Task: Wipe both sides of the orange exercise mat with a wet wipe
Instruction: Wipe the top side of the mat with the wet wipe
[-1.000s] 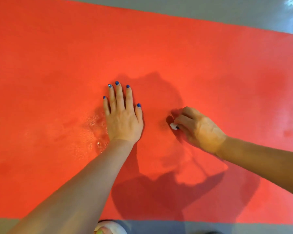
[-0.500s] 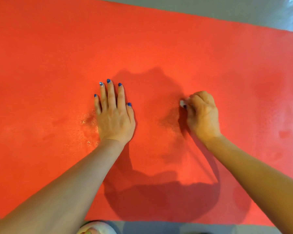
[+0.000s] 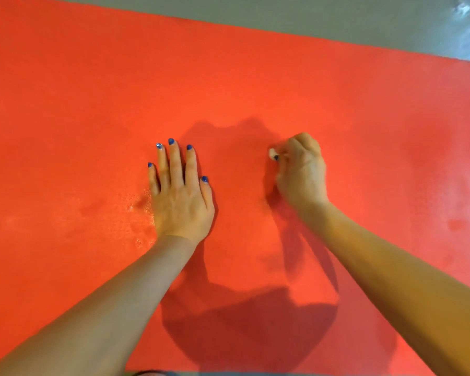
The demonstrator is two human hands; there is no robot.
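**Both hands down on the mat**

We saw the mat (image 3: 255, 90) spread flat over nearly the whole view, its far edge running slantwise from far left down toward the right, with grey floor (image 3: 337, 20) beyond it. A thin strip of floor also showed along the near edge. Open mat lay on every side of the hands, most of it to the far side and to the left.

The mat was orange with a fine grainy surface. Just left of the left hand (image 3: 179, 196) a patch glistened with small wet beads, and duller blotches marked the right part.

Our left hand lay flat, palm down, fingers straight and pressed on the mat, nails painted blue. Our right hand (image 3: 300, 172) was curled into a fist around the wipe (image 3: 272, 152), of which only a small white bit stuck out at the fingertips, touching the mat. The two hands stood near each other but apart. Shadow from our arms and head fell on the near middle of the mat.
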